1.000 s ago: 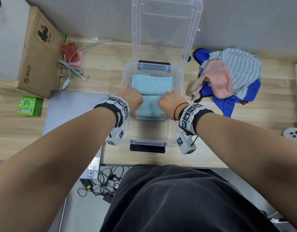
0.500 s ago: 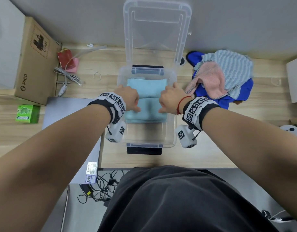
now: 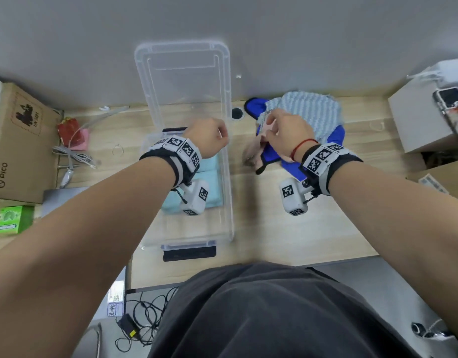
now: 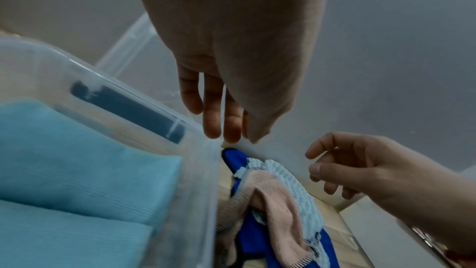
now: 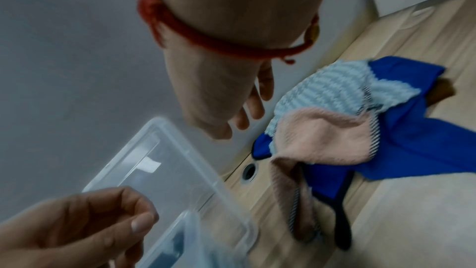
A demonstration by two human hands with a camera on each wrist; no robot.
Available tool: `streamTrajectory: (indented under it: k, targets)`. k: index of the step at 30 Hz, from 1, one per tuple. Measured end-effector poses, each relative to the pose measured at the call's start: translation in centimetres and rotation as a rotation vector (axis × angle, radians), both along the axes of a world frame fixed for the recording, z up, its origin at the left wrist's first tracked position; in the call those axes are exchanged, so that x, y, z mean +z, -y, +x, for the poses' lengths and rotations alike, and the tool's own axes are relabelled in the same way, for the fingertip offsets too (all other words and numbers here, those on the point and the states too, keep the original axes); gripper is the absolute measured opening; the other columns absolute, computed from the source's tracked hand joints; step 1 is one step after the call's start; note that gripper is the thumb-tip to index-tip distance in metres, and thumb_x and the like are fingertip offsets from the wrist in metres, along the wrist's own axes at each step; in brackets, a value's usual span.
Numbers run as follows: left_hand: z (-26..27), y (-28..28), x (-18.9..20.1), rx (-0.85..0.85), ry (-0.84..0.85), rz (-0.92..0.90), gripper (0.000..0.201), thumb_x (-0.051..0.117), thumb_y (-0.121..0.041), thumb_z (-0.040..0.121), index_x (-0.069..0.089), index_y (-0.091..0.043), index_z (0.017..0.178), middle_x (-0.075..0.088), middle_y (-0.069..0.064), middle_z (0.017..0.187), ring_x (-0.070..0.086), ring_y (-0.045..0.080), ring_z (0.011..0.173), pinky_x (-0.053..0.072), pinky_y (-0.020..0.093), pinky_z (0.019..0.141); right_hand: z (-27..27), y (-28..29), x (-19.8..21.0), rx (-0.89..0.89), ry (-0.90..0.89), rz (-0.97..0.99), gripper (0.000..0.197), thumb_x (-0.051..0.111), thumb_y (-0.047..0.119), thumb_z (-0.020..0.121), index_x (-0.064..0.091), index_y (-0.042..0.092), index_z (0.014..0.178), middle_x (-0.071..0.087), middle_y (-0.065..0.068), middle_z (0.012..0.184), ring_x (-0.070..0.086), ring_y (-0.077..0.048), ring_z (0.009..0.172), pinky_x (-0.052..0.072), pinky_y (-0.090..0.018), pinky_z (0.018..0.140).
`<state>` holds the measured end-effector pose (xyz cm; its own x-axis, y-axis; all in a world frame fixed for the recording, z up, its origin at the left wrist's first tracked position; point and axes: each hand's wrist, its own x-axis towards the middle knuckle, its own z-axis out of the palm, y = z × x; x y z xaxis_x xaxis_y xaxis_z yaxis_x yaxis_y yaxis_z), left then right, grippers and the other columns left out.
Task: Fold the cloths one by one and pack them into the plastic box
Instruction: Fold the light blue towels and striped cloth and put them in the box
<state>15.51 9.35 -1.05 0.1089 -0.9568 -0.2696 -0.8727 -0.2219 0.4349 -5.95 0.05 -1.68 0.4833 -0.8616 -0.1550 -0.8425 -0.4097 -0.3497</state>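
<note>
My left hand (image 3: 209, 138) hangs over the far right corner of the box (image 3: 229, 202) at the middle of the frame, fingers loose and holding nothing. My right hand (image 3: 287, 133) is above the cloth pile (image 3: 313, 117), right of the box, fingers loosely bent and empty, close over the pink cloth (image 5: 322, 136). That cloth lies on a striped cloth (image 5: 332, 87) and a blue cloth (image 5: 412, 140) on the desk (image 3: 274, 228). A folded teal cloth (image 4: 77, 160) lies inside the box.
</note>
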Motion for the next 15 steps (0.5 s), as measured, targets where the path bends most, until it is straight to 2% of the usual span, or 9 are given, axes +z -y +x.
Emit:
streamTrajectory:
  k: [4,6,9,12,13,15]
  targets:
    - [-4.5,2.7,-1.5,-0.033,-0.030,0.002,0.005,0.059,-0.033,0.086,0.061,-0.028,0.085,0.064,-0.008,0.085,0.061,0.016,0.085,0.051,0.032,0.078,-5.9,3.4,-1.9,-0.240,-0.002,0.160,0.043,0.056,0.029,0.084,0.044,0.019,0.124,0.067,-0.006,0.107,0.061,-0.032,0.100,0.051,-0.043,0.085]
    - [-6.8,3.9,-2.4,-0.064,-0.035,0.002,0.010,0.061,-0.034,0.086,0.067,-0.028,0.091,0.063,-0.004,0.098,0.060,0.016,0.087,0.050,0.033,0.083,-8.9,4.7,-3.1,-0.312,-0.016,0.227,0.047,0.057,0.027,0.084,0.043,0.016,0.128,0.065,-0.010,0.114,0.059,-0.032,0.105,0.051,-0.044,0.088]
    - [-9.6,5.5,-4.3,-0.102,-0.053,0.050,0.022,0.062,-0.030,0.086,0.069,-0.027,0.107,0.052,0.000,0.126,0.054,0.015,0.085,0.046,0.034,0.091,-12.4,6.3,-5.1,-0.343,-0.043,0.318,0.050,0.056,0.021,0.086,0.041,0.013,0.134,0.060,-0.013,0.123,0.056,-0.034,0.112,0.049,-0.042,0.093]
    - [-12.4,7.4,-6.0,-0.178,-0.039,0.093,0.039,0.064,-0.027,0.085,0.062,-0.028,0.124,0.036,-0.004,0.151,0.056,0.018,0.116,0.043,0.034,0.098,-15.1,7.9,-7.0,-0.311,-0.040,0.385,0.051,0.055,0.017,0.087,0.041,0.014,0.137,0.059,-0.013,0.126,0.055,-0.034,0.115,0.046,-0.036,0.094]
    - [-13.1,7.9,-6.4,-0.200,-0.039,0.110,0.044,0.065,-0.027,0.086,0.058,-0.027,0.129,0.031,-0.004,0.154,0.053,0.019,0.122,0.042,0.033,0.099,-15.6,8.2,-7.5,-0.292,-0.031,0.398,0.052,0.055,0.015,0.087,0.042,0.016,0.137,0.060,-0.013,0.122,0.056,-0.034,0.112,0.046,-0.035,0.093]
    - [-14.5,9.1,-7.3,-0.229,-0.051,0.159,0.054,0.066,-0.029,0.085,0.050,-0.025,0.137,0.025,-0.003,0.158,0.049,0.022,0.128,0.039,0.037,0.104,-16.4,9.0,-8.4,-0.244,-0.012,0.429,0.053,0.055,0.012,0.086,0.043,0.021,0.137,0.061,-0.014,0.105,0.059,-0.032,0.095,0.049,-0.036,0.088]
